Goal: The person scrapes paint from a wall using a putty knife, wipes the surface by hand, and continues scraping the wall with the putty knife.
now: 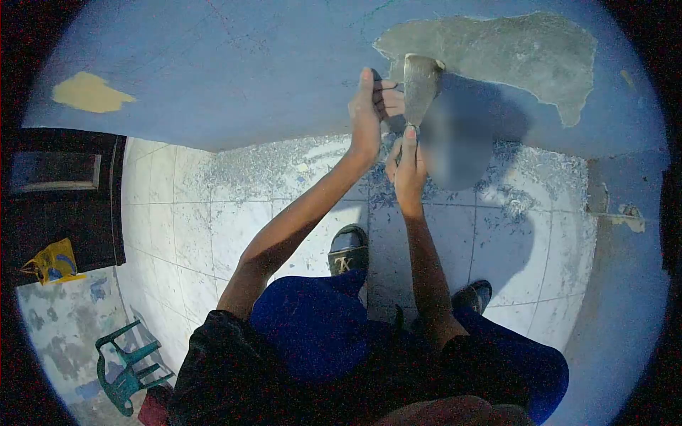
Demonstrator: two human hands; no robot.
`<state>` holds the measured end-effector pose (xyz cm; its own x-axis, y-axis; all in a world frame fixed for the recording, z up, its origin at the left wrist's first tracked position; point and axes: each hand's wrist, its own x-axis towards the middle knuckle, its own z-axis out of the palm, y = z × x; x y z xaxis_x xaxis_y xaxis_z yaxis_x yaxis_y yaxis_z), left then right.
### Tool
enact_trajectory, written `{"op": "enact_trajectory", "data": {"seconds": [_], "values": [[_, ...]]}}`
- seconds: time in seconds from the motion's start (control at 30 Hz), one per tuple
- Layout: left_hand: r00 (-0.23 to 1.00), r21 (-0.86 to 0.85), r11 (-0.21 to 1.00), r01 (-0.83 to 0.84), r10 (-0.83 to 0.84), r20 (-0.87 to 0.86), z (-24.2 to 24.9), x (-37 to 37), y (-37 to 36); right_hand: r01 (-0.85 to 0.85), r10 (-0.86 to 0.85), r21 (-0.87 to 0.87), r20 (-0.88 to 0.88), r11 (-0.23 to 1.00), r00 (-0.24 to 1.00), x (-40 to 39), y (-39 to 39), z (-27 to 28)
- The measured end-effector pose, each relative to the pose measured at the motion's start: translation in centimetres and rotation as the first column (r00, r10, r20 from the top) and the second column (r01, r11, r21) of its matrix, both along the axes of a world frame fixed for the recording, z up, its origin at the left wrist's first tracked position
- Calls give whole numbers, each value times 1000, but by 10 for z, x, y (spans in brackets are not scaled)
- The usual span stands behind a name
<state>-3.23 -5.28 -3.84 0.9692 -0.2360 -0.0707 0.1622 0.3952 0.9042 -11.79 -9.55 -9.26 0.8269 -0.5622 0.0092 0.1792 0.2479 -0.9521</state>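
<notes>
My right hand (408,170) is closed around the handle of a paint scraper (422,85), thumb lying along it. The scraper's wide metal blade points up at the lower edge of a bare grey patch (497,50) on the blue wall (270,64); whether it touches cannot be told. Left of the blade, my left hand (376,106) is held up with its fingers apart, close to the wall and holding nothing. A blurred area beside the scraper hides part of the wall and floor.
Paint flakes (511,202) litter the white tiled floor (234,234) along the wall's foot. A beige patch (91,92) marks the wall at left. Further left are a dark wooden door (67,213), a yellow bag (55,261) and a green plastic chair (128,366). Another wall (625,284) borders the right.
</notes>
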Motion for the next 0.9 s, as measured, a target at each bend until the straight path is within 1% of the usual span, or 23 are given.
{"op": "enact_trajectory", "data": {"seconds": [0.03, 0.13, 0.2, 0.23, 0.3, 0.37, 0.4, 0.43, 0.5, 0.53, 0.57, 0.6, 0.63, 0.7, 0.73, 0.77, 0.83, 0.87, 0.9], "values": [[1000, -32, 999, -14, 14, 0, -1, 2, 1, 4, -4, -18, 6, 1000, 1000, 3, -2, 3], [985, 68, 986, -151, 145, 90, -9, 2, 5, -48, 46, -249, -16, 967, 999, 8, -6, -15], [945, 256, 929, -266, 199, 260, -22, 1, 13, -111, 106, -253, -34, 961, 994, 0, -3, -25], [910, 324, 886, -331, 209, 358, -23, 3, 15, -132, 129, -266, -29, 955, 991, -2, -5, -27], [856, 357, 846, -396, 200, 477, -6, -5, 13, -175, 162, -152, -95, 973, 982, -13, -10, -25], [739, 325, 822, -468, 163, 653, 2, -5, 11, -152, 154, 50, -46, 987, 987, -15, -20, -20], [674, 313, 802, -509, 145, 724, 6, -7, 13, -153, 160, 163, -30, 975, 987, -18, -22, -19], [588, 348, 753, -559, 64, 806, 8, -9, 14, -128, 127, -75, -23, 989, 992, -18, -32, -21], [394, 374, 647, -664, -121, 911, 15, -7, 10, 86, -85, 30, -22, 996, 996, -16, -34, -13], [370, 436, 637, -635, -245, 896, 16, -6, 7, 192, -192, -278, 29, 941, 981, -10, -38, -32], [338, 495, 617, -611, -363, 869, 17, -5, 5, 333, -353, -586, 83, 739, 932, -4, -42, -50], [300, 551, 586, -594, -474, 828, 16, -1, 5, 449, -522, -771, 180, 452, 834, 2, -46, -68], [304, 610, 553, -568, -548, 780, 16, 4, 2, 555, -555, -646, 236, 524, 798, 3, -46, -49], [286, 580, 455, -676, -563, 775, 16, 18, -3, 600, -521, -397, 298, 694, 800, 6, -48, -9], [274, 554, 405, -727, -569, 775, 19, 24, -4, 536, -445, -291, 325, 792, 834, 9, -52, 14], [250, 524, 404, -750, -560, 790, 22, 28, -4, 454, -372, -185, 354, 871, 858, 10, -56, 33], [199, 464, 418, -781, -538, 819, 33, 29, -11, 361, -185, -325, 465, 874, 866, 21, -76, 58], [203, 467, 438, -768, -525, 826, 38, 26, -15, 317, -84, -401, 501, 859, 861, 24, -90, 68], [205, 465, 457, -759, -510, 835, 46, 24, -18, 268, 22, -547, 466, 793, 885, 26, -106, 76]]}}
